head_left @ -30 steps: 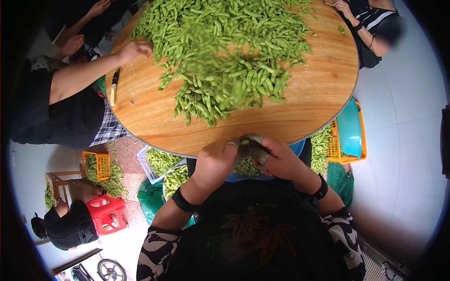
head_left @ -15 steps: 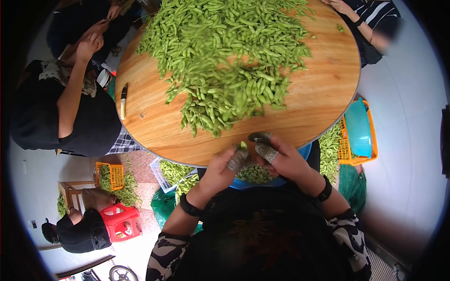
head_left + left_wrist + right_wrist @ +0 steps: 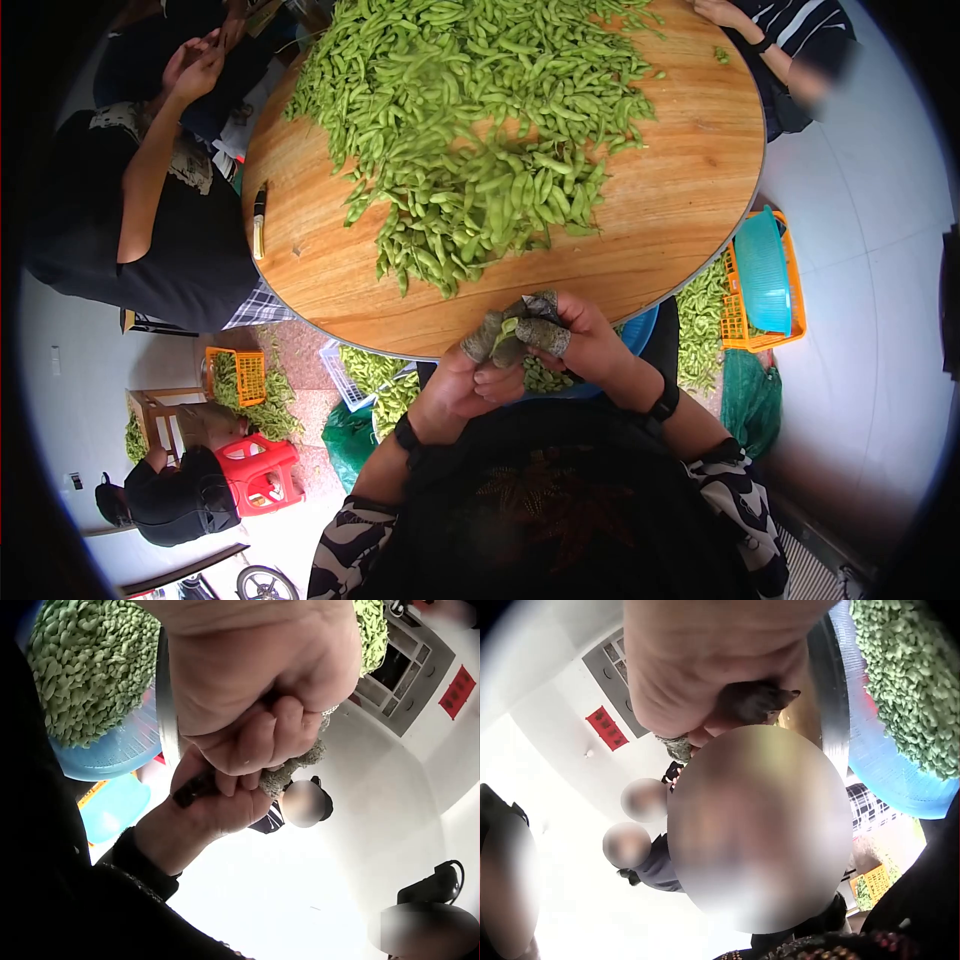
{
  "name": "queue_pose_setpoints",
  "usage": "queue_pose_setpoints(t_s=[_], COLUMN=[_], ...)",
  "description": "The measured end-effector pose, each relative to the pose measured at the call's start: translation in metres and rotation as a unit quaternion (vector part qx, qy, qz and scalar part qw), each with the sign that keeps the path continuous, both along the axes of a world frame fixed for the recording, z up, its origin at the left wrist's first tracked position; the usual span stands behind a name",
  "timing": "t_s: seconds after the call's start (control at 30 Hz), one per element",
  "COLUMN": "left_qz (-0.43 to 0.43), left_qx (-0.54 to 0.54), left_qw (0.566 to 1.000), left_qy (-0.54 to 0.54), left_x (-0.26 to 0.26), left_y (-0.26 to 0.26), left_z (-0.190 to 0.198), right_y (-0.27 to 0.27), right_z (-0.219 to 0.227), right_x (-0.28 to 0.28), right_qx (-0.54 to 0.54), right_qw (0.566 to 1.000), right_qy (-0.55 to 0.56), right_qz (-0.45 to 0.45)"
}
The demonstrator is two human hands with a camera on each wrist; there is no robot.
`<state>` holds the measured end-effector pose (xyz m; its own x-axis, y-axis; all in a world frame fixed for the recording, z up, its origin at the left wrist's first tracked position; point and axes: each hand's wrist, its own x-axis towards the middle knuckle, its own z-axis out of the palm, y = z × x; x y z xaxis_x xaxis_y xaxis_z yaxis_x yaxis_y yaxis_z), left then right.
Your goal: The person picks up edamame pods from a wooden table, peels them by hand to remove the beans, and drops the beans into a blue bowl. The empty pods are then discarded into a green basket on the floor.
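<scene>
Left hand [image 3: 462, 380] and right hand [image 3: 592, 345], previously apart, now meet, pinching a green pod [image 3: 508, 329].

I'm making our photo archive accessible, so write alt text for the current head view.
A person's left hand and right hand, some fingers in gray covers, hold a green soybean pod at the near edge of a round wooden table heaped with pods. A blue basin sits partly hidden below the hands, and other people are around the table.
</scene>
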<state>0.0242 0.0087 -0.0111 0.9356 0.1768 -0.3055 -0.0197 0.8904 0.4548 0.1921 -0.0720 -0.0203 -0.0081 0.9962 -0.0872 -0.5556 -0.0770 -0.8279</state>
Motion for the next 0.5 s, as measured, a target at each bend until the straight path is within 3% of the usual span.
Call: queue_pose_setpoints(t_s=[0.03, 0.07, 0.1, 0.13, 0.17, 0.2, 0.23, 0.27, 0.3, 0.33, 0.4, 0.43, 0.5], left_qz=[-0.001, 0.011, 0.021, 0.015, 0.016, 0.018, 0.014, 0.006, -0.001, 0.0, 0.025, 0.026, 0.082], left_qx=[0.001, 0.074, 0.144, 0.146, 0.348, 0.534, 0.536, 0.556, 0.576, 0.578, 0.432, 0.434, 0.166], left_qw=[1.0, 0.997, 0.988, 0.988, 0.929, 0.822, 0.821, 0.81, 0.797, 0.796, 0.888, 0.888, 0.972], left_qy=[0.0, 0.028, 0.054, 0.05, 0.127, 0.196, 0.193, 0.187, 0.182, 0.182, 0.154, 0.153, 0.143], left_x=[0.001, 0.002, 0.005, 0.006, 0.006, 0.004, 0.0, -0.005, -0.006, -0.004, 0.0, 0.003, 0.007], left_y=[0.0, -0.001, -0.003, -0.004, -0.005, -0.005, -0.004, 0.0, 0.002, 0.002, 0.0, -0.002, -0.006], left_z=[0.0, -0.001, -0.001, 0.0, 0.004, 0.006, 0.004, -0.001, 0.0, 0.001, 0.007, 0.011, 0.017], right_y=[0.0, 0.0, -0.001, -0.002, -0.002, -0.002, -0.002, -0.003, -0.004, -0.004, -0.004, -0.005, -0.007], right_z=[-0.001, -0.003, -0.004, -0.004, -0.001, 0.003, 0.005, 0.004, 0.002, 0.0, -0.001, -0.002, -0.005], right_x=[0.001, 0.001, 0.002, 0.004, 0.005, 0.005, 0.005, 0.005, 0.004, 0.004, 0.005, 0.005, 0.006], right_qx=[-0.003, 0.0, -0.071, -0.141, -0.138, -0.147, -0.157, -0.155, -0.093, -0.029, -0.024, -0.021, -0.009], right_qw=[1.0, 1.0, 0.995, 0.983, 0.983, 0.989, 0.985, 0.985, 0.984, 0.973, 0.968, 0.962, 0.962], right_qy=[0.017, 0.016, 0.068, 0.119, 0.117, 0.02, -0.077, -0.077, -0.15, -0.223, -0.246, -0.268, -0.268], right_qz=[-0.002, -0.006, -0.001, 0.002, -0.006, -0.004, -0.001, -0.004, -0.027, -0.049, -0.046, -0.044, -0.052])
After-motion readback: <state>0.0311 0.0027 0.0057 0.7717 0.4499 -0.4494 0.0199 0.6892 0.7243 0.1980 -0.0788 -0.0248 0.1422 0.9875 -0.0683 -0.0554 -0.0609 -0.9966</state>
